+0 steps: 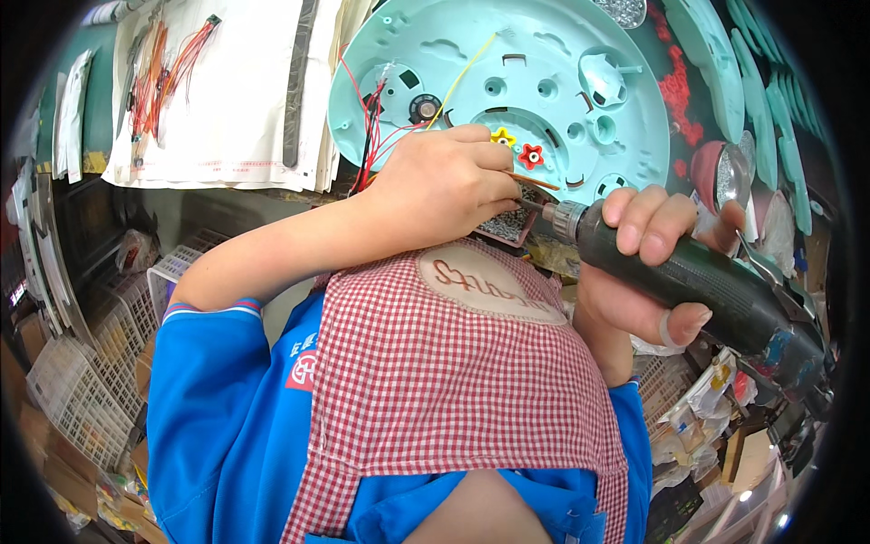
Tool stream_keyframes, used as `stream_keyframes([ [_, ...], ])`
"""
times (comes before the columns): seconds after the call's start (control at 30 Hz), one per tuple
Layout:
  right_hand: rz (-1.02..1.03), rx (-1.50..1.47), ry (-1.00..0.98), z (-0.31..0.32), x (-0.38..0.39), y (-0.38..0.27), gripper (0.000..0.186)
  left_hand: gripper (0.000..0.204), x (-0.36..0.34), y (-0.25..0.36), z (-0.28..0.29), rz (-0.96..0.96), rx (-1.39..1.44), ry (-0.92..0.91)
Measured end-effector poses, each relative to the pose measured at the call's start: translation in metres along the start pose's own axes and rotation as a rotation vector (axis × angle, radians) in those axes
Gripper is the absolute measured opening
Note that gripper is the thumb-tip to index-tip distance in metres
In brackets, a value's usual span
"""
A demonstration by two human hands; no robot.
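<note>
My right hand wraps round a dark power screwdriver, held nearly level with its bit pointing left. At the bit's tip, the fingers of my left hand are pinched together; anything between them is hidden or too small to make out. Just below the fingertips lies a small tray of tiny metal screws, partly covered by my hand. Beyond both hands rests a round teal plastic shell. It carries a yellow star-shaped piece, a red star-shaped piece, a round black speaker and loose red, black and yellow wires.
Left of the shell, bundled wires lie on a white sheet with a dark strip. More teal shells stack at the far right, near red small parts and a metal bowl. White plastic baskets stand low at left.
</note>
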State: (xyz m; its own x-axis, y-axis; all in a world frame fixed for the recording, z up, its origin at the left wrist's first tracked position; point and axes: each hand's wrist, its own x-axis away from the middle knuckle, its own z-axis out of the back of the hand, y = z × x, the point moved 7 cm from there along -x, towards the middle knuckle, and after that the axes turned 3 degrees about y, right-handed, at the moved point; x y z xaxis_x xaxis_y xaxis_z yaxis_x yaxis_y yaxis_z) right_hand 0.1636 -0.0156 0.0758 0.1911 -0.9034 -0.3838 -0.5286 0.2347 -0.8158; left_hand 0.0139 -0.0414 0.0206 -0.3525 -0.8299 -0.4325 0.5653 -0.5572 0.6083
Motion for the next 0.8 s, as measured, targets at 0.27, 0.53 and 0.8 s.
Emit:
stream_keyframes([
  [0.27,-0.004,0.07,0.044,-0.002,0.0,-0.005,0.083,0.01,-0.009,0.005,0.001,-0.006,-0.048,-0.016],
  [0.53,-0.439,0.318,0.076,0.023,0.007,0.025,0.083,0.015,-0.053,-0.021,0.019,0.149,0.337,-0.126],
  [0.8,-0.361,0.464,0.13,0.038,0.021,0.025,0.078,0.014,-0.056,-0.014,0.036,-0.1,0.212,0.142],
])
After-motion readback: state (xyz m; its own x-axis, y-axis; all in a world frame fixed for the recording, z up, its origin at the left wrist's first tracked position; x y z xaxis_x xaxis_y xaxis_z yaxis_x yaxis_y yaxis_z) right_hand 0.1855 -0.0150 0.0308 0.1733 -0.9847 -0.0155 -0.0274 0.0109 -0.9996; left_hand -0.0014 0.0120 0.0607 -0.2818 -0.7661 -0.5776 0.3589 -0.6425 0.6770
